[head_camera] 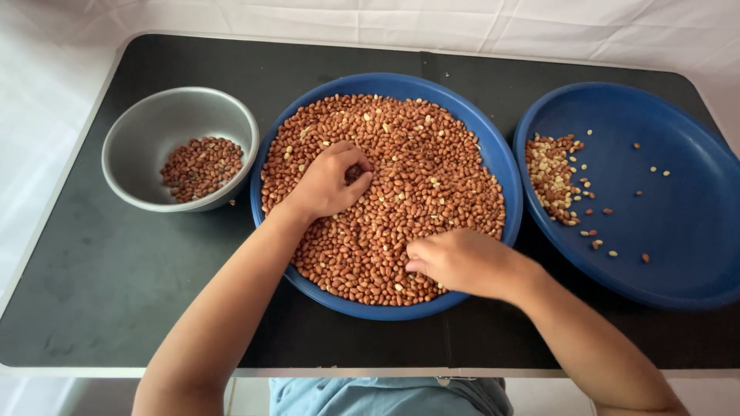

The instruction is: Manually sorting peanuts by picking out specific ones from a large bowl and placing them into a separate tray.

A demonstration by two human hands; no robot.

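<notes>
black table [92, 293] on white cloth [539, 31]. centre blue plate [505, 166] heaped with peanuts [432, 177]. left hand [327, 181] pinching peanuts at 9 o'clock; right hand [462, 262] curled narrow on peanuts at 5 o'clock.

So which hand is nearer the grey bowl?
Left. The left hand rests on peanuts in the middle blue plate, just right of the grey bowl; the right hand is further right, near the plate's front edge.
</notes>
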